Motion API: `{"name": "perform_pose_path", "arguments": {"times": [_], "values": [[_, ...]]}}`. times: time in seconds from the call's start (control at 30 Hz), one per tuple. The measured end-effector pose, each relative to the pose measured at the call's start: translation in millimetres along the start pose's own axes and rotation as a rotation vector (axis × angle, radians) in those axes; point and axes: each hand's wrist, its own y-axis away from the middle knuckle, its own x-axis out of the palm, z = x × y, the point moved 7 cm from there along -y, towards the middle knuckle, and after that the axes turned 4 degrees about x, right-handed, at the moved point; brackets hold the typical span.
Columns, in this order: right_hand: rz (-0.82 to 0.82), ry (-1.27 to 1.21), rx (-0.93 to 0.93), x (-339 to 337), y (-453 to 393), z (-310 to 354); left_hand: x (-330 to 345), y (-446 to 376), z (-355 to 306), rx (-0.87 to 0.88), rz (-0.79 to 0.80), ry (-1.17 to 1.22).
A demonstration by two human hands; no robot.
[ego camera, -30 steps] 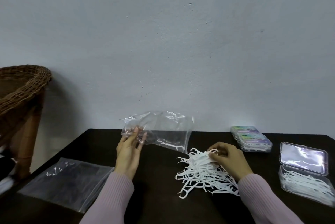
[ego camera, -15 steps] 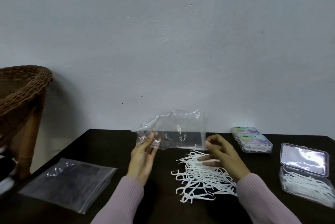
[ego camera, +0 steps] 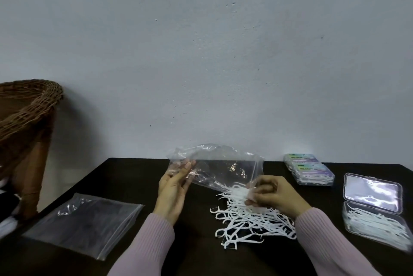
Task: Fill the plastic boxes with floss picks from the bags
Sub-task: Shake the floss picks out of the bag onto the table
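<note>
Left hand (ego camera: pixel 173 195) pinches the clear bag (ego camera: pixel 219 168), held crosswise; right hand (ego camera: pixel 273 195) grips its lower corner over the floss picks (ego camera: pixel 248 219).

- The left hand (ego camera: pixel 173 190) is raised, fingers pointing towards 1 o'clock, thumb and fingertips pinching the left edge of the clear bag (ego camera: pixel 219 169).
- The right hand (ego camera: pixel 271 195) lies at 3 o'clock of the left, knuckles up, fingers curled and pinching the bag's lower right corner.
- Both forearms wear pink ribbed sleeves (ego camera: pixel 147 246), converging towards 12 o'clock.
</note>
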Motion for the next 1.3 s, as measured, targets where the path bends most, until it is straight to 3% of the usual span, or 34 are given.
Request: {"name": "perform_pose_path", "arguments": {"times": [0.4, 0.53, 0.67, 0.8, 1.0, 1.3], "values": [[-0.289, 0.434, -0.077, -24, 0, -1, -34, -3, -6, 0.009, -0.302, 0.038], [-0.288, 0.353, -0.229, -14, 4, 12, -26, -1, 3, -0.015, -0.23, -0.041], [-0.189, 0.15, -0.217, -1, 5, 16, -11, 5, 20, -0.11, -0.127, -0.099], [-0.343, 0.194, -0.274, -10, 7, 18, -3, 11, 26, -0.163, -0.074, -0.112], [-0.377, 0.016, -0.247, -22, 4, 10, 5, 11, 22, -0.193, 0.065, -0.19], [-0.469, -0.04, -0.271, -35, 11, 19, -5, 6, 17, -0.099, 0.03, -0.467]]}}
